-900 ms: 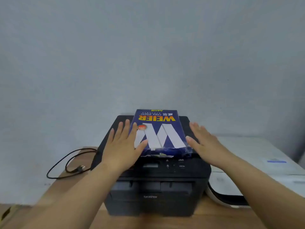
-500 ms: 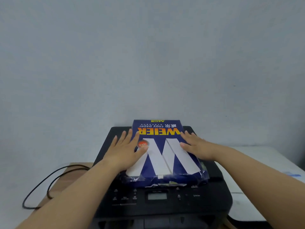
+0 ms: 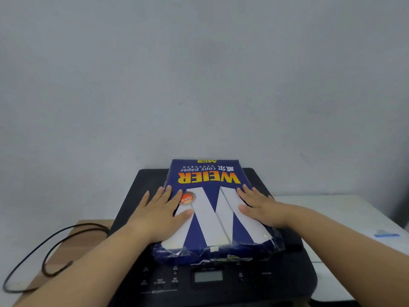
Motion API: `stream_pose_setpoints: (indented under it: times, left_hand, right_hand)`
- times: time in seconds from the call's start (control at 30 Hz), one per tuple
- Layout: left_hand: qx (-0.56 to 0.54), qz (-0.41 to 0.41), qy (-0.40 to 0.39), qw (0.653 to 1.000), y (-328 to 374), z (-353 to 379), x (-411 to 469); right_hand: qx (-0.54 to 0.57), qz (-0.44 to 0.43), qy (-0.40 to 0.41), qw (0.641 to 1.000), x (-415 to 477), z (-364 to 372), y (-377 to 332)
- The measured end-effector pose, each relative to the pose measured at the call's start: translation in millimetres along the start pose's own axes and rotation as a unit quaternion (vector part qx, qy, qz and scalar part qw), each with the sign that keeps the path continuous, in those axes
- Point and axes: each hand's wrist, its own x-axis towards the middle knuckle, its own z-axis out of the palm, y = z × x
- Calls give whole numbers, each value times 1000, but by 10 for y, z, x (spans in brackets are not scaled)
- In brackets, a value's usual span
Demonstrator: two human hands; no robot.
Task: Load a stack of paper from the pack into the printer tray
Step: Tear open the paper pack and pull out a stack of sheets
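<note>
Two grips down on the pack now! The left grip (image 3: 158,212) straddles its left edge and the right grip (image 3: 260,209) lies flat on its top, fingers straight and a little spread, pinching nothing. A moment ago the right one was off beside the pack's right edge; it has slid onto the wrapper. The pack of copy paper (image 3: 210,171) hasn't budged: flat on the printer (image 3: 221,286) lid, torn end toward the front edge above the control panel. Looks like steadying before reaching into that open end; no sheets out yet, tray out of view
</note>
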Motion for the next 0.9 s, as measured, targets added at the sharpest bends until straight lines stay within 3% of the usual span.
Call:
stream_pose_setpoints:
  times: [0.13, 0.3, 0.47, 0.6, 0.7, 0.8, 0.9]
  left_hand:
    - [-5, -11, -32, 999, 22, -41, 16]
    - [-4, -18, -46, 999, 126, -204, -23]
    - [21, 42, -42, 998, 439, -251, -184]
    - [62, 76, -71, 993, 627, -176, -251]
    - [83, 73, -75, 991, 645, -117, -255]
    - [86, 70, -80, 991, 639, -108, -263]
    - [85, 65, -79, 991, 645, -97, -272]
  right_hand:
    - [26, -14, -15, 999, -16, -55, 39]
    - [264, -27, 0, 964, -288, -211, 219]
    - [117, -84, 18, 989, -557, -97, 311]
    - [86, -106, 80, 987, -695, -8, 294]
    - [96, -118, 133, 979, -710, 22, 241]
    - [38, -141, 206, 968, -691, 88, 262]
    - [10, -216, 309, 926, -728, 248, 383]
